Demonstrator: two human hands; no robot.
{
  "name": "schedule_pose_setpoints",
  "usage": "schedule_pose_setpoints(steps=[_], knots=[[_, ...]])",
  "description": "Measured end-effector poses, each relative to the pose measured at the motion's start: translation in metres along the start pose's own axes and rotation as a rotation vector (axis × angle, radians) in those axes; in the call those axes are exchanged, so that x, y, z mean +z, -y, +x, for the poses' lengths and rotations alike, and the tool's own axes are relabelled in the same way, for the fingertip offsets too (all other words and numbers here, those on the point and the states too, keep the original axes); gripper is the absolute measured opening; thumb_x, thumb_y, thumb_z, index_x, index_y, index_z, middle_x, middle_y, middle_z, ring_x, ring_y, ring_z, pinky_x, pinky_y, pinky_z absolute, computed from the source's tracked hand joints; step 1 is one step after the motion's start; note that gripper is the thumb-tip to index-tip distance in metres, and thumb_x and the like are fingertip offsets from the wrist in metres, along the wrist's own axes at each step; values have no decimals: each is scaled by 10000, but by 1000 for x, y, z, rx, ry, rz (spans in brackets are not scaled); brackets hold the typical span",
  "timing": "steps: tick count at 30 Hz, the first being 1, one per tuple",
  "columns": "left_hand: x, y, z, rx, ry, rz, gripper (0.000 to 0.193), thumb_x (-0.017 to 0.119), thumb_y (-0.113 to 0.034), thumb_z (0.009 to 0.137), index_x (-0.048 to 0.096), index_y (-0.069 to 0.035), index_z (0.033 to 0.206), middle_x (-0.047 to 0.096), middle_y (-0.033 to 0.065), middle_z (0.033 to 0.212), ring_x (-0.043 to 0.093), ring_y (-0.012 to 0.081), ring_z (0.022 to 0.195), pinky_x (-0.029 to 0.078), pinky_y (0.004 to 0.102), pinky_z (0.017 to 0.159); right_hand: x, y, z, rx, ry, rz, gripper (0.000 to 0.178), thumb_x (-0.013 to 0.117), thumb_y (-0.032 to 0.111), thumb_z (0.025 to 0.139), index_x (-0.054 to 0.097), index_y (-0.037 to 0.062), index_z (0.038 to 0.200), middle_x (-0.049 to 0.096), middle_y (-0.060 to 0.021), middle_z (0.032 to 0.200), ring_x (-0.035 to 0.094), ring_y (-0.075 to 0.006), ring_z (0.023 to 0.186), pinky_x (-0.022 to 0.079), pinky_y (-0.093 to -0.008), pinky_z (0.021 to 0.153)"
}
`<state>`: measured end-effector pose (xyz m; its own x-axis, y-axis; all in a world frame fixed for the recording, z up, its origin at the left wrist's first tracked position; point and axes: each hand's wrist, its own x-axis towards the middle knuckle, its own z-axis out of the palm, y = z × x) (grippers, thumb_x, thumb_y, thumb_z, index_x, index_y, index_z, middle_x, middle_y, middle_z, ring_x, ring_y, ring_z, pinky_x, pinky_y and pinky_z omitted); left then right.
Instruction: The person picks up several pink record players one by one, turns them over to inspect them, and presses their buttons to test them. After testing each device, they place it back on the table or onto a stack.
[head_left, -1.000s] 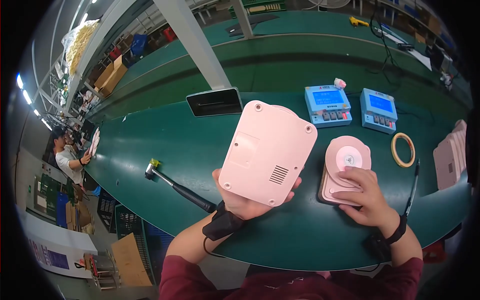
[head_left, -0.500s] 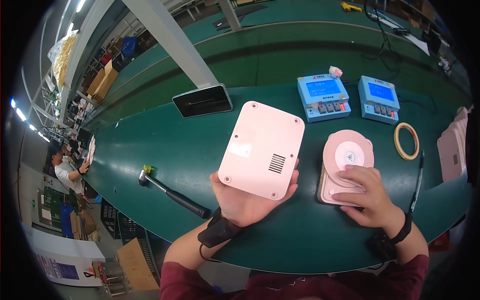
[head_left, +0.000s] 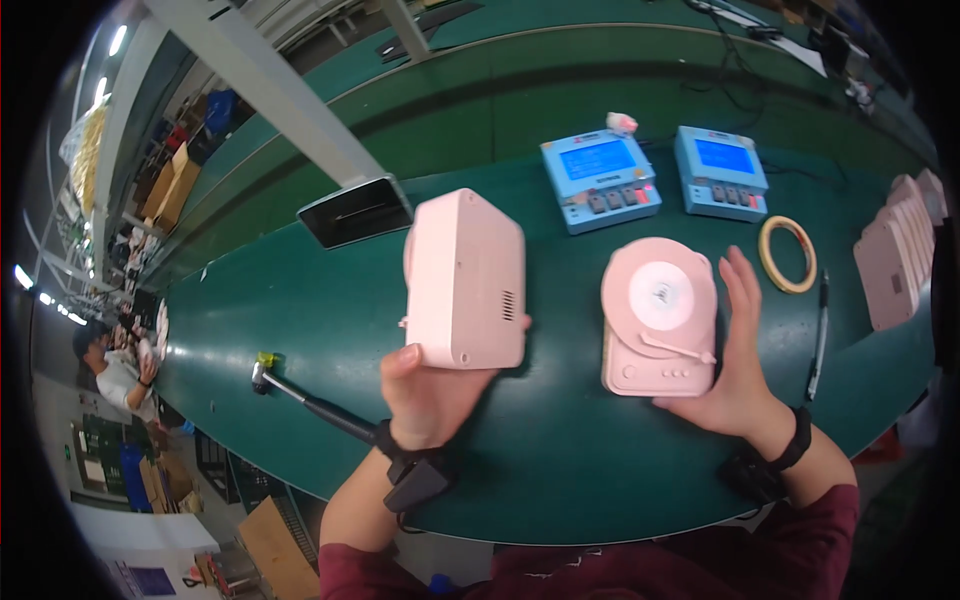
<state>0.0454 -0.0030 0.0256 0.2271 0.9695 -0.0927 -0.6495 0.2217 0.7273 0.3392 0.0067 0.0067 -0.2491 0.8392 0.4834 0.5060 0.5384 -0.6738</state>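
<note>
My left hand point(head_left: 432, 400) grips a pink record-player-shaped device point(head_left: 465, 280) above the table, thumb on its near side and fingers behind. It is tilted on edge, so its underside with a slotted vent and screw holes faces right. A second pink record-player-shaped device point(head_left: 628, 352) lies face up on the table, showing a round turntable with a white centre, a tonearm and small round knobs. Beside its right side, my right hand point(head_left: 742, 375) is open, fingers stretched upward and apart, thumb at the device's near corner.
A hammer point(head_left: 318, 405) lies left of my left hand. Behind stand a phone-like screen point(head_left: 357, 212) and two blue boxes with displays point(head_left: 600, 180) point(head_left: 720, 172). To the right are a tape roll point(head_left: 768, 262), a pen point(head_left: 819, 345) and stacked pink parts point(head_left: 885, 275). A co-worker point(head_left: 120, 380) sits far left.
My left hand has turned its device from underside-up onto its edge. My right hand has come off the turntable to the device's right side, uncovering the tonearm. The whole view has shifted slightly.
</note>
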Motion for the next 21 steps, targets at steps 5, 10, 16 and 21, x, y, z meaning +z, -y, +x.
schedule_pose_setpoints(steps=[5, 10, 16, 21], knots=[[-3, 0, 1, 265, -196, 547, 966, 692, -379, 658, 252, -50, 1453, 416, 181, 1361, 479, 322, 1214, 373, 434, 1024, -2, -23, 1, 107, 223, 229, 1194, 837, 161, 588, 65, 57, 1493, 164, -184, 1523, 182, -322, 1428, 177, -437, 1150], [-14, -6, 1, 549, -201, 1211, 844, 682, -255, 691, 307, -20, 1409, 465, 170, 1294, 497, 276, 1179, 396, 396, 997, -2, -24, -2, 172, 298, 444, 1083, 762, 162, 679, 64, 46, 1498, 136, -175, 1538, 156, -278, 1436, 155, -391, 1155], [-22, 3, -1, 575, -160, 1396, 720, 673, -232, 746, 369, 5, 1354, 558, 109, 1068, 556, 190, 952, 448, 318, 861, 0, -9, -1, 382, 246, 680, 868, 576, 121, 823, 43, 36, 1503, 149, -168, 1538, 155, -267, 1434, 118, -376, 1159], [-21, 14, 1, 362, -120, 993, 608, 643, -193, 822, 401, 16, 1339, 574, 49, 873, 524, 108, 759, 434, 234, 726, -1, -16, -1, 357, 249, 671, 807, 533, 90, 846, 67, 27, 1501, 165, -176, 1535, 160, -269, 1434, 114, -371, 1159]])
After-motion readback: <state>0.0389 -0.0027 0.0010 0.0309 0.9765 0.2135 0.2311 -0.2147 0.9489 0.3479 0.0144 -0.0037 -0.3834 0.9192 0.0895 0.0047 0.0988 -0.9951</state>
